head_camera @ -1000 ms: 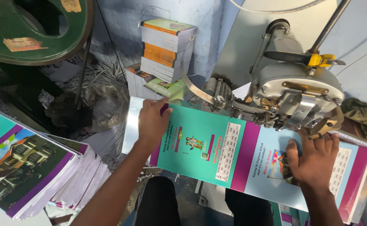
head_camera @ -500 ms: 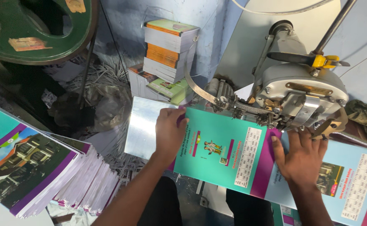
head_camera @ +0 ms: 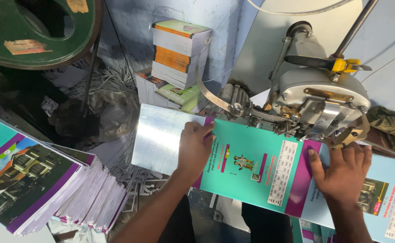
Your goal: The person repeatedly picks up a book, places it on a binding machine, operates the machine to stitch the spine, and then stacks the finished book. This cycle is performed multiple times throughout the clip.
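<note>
**Both palms flat on the open booklet**

Left hand [head_camera: 193, 150] and right hand [head_camera: 343, 173] press spread fingers on the teal booklet [head_camera: 251, 168], gripping nothing, under the stitching machine [head_camera: 319, 105]. It lies on a shiny metal table [head_camera: 157, 135]. Booklet stacks [head_camera: 40, 180] sit left; a green wheel [head_camera: 35, 31] looms behind.

Left hand [head_camera: 193, 150] and right hand [head_camera: 343, 173] press a teal booklet [head_camera: 251, 168] flat under the stitching machine [head_camera: 319, 101].

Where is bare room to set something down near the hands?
Free: the shiny metal plate, bare between the left hand and the paper scraps. Crowded: the teal and purple open booklet under the grey stitching machine head and right hand.
</note>
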